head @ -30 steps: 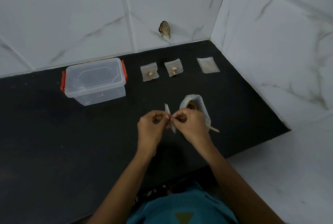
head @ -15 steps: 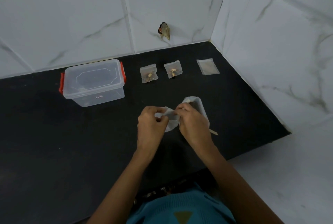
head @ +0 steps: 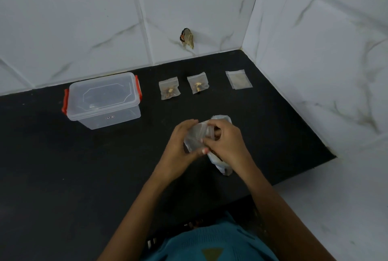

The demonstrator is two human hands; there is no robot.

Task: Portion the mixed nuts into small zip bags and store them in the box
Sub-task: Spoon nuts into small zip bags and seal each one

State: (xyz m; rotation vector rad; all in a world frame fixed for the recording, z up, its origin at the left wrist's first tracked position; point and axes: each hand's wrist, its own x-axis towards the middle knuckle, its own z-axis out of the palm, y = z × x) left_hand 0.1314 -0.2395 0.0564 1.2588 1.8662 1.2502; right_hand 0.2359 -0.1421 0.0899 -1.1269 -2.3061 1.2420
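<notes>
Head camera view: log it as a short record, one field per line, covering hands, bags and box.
left hand: holds small zip bag
right hand: grips that bag's mouth
nut bag: on counter, partly under right hand
filled bags: two, side by side beyond the hands
empty bag: flat, right of them
box: lid on, left of them

The black counter (head: 63, 176) carries everything. Beyond the left hand (head: 180, 145), off to its left, stands a clear lidded box (head: 102, 101) with red latches. Straight beyond both hands lie a filled bag (head: 169, 90) and a second filled bag (head: 198, 85). Farther right lies an empty flat bag (head: 239, 79). A larger bag (head: 223, 167) lies under the right hand (head: 227, 145).
</notes>
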